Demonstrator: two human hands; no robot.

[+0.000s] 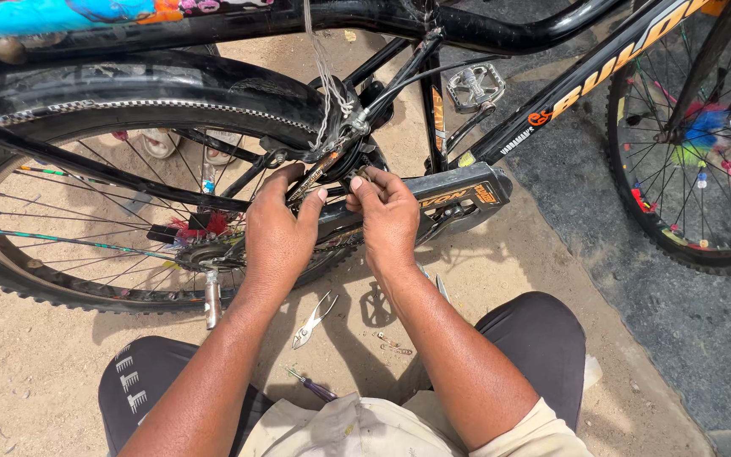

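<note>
Hands meet at my black bike's frame (501, 34) by the rear wheel (86, 254): left hand (277, 237) grips the stay, right hand (391, 216) pinches a small part beside the chain guard (458, 195). Pliers (313, 320) lie on sand below.

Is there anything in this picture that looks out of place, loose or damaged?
Yes. A frayed cable hangs loose above the rear brake, its strands splayed, beside the left hand and right hand. Pliers, a screwdriver and small metal parts lie scattered on the sandy ground under the bicycle.
</note>
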